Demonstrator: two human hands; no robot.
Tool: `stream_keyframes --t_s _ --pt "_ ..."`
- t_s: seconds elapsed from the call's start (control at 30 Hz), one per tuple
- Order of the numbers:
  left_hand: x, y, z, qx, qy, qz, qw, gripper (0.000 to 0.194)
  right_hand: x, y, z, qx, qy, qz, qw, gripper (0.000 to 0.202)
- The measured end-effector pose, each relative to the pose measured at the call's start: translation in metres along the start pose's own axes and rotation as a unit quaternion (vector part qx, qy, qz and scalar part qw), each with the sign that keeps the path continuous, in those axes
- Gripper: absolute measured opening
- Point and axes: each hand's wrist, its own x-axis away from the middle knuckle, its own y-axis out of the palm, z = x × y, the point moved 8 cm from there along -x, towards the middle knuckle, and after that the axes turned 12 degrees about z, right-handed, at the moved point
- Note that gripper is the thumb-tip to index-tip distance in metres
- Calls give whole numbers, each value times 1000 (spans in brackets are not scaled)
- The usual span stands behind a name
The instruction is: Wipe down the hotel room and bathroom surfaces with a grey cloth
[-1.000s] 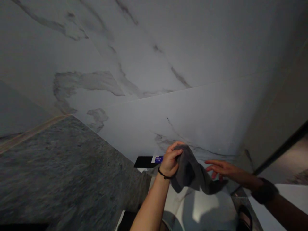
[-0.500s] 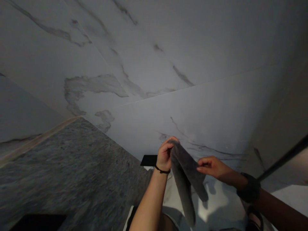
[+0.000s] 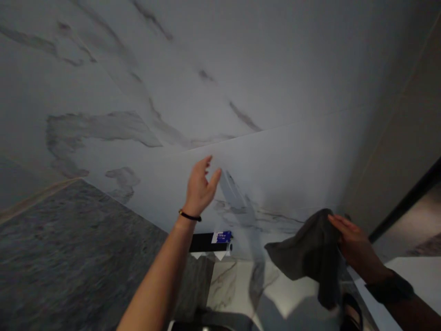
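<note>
My left hand [image 3: 201, 186] is raised in front of the white marble-patterned wall [image 3: 292, 165], fingers apart and nothing in them. A dark band circles its wrist. I cannot tell whether the fingertips touch the wall. At the lower right, my right hand [image 3: 354, 243] grips a dark grey cloth [image 3: 310, 250] by its upper edge. The cloth hangs loosely, one corner stretching left and another drooping down.
Low on the wall is a black holder [image 3: 203, 242] with a blue-and-white packet [image 3: 223, 237] on it and white paper beneath. A dark grey stone-patterned surface [image 3: 69, 262] lies left. A black bar [image 3: 406, 200] slants along the right. A dark shoe [image 3: 352, 308] shows below.
My left hand has let go of the cloth and moved up and left, opening. My right hand has carried the cloth right. The packet on the holder has come into sight.
</note>
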Motion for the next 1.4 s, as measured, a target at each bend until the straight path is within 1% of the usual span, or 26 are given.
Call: stream_keyframes --t_s 0.03,0.07,0.1,0.13,0.2,0.23,0.3,0.4,0.5,0.57,0.6,0.67,0.7,0.73,0.8,0.83,0.9,0.97,1.07,1.13,1.23,1.33,1.4 --pt "-24 -12 8 -34 48 51 997 56 -6 -3 -7 1 -19 26 999 41" --pt "-47 -20 16 -62 92 95 989 58 -10 -2 -11 5 -35 44 998 42" --pt "-68 -23 25 -85 134 127 979 60 -14 3 -14 10 -47 55 997 44" --pt "-87 -21 34 -104 173 146 968 62 -17 10 -13 16 -56 60 997 46" --pt "-115 -8 45 -127 234 160 951 63 -23 30 -4 30 -70 62 995 49" --pt "-126 0 47 -131 250 163 945 64 -26 41 4 38 -76 59 995 50" --pt "-138 15 44 -134 260 177 940 67 -36 65 24 53 -87 48 994 49" --pt "-143 25 34 -151 283 205 925 75 -56 96 51 77 -95 39 992 39" --pt "-140 27 31 -177 338 214 899 78 -72 117 64 92 -101 41 990 30" --pt "-136 24 36 -191 383 239 872 73 -78 123 66 98 -110 44 988 28" --pt "-133 22 39 -197 405 258 855 69 -80 122 66 103 -115 48 987 27" --pt "-127 20 45 -199 436 292 828 64 -82 116 66 118 -121 65 984 28" --pt "-126 20 47 -200 440 298 823 63 -83 112 67 129 -120 75 981 29" --pt "-126 21 47 -198 437 300 825 64 -83 108 67 140 -120 83 979 30" --pt "-128 22 46 -189 418 295 838 70 -83 107 67 161 -126 85 975 33" --pt "-129 23 44 -186 407 290 846 73 -83 110 65 167 -134 77 974 35" --pt "-131 23 42 -182 398 286 852 77 -81 119 61 171 -154 51 972 38" --pt "-133 24 40 -187 393 281 855 77 -80 124 58 174 -165 38 970 41" --pt "-137 26 37 -205 376 257 866 74 -78 121 55 196 -169 52 964 40" --pt "-136 27 38 -210 383 255 863 70 -77 120 52 205 -186 53 959 37" --pt "-133 25 41 -207 397 269 853 67 -76 124 49 197 -214 36 956 35" --pt "-133 26 42 -227 407 260 846 63 -74 128 47 203 -209 40 956 35" --pt "-131 27 44 -238 420 262 836 61 -71 134 40 194 -212 36 957 36"
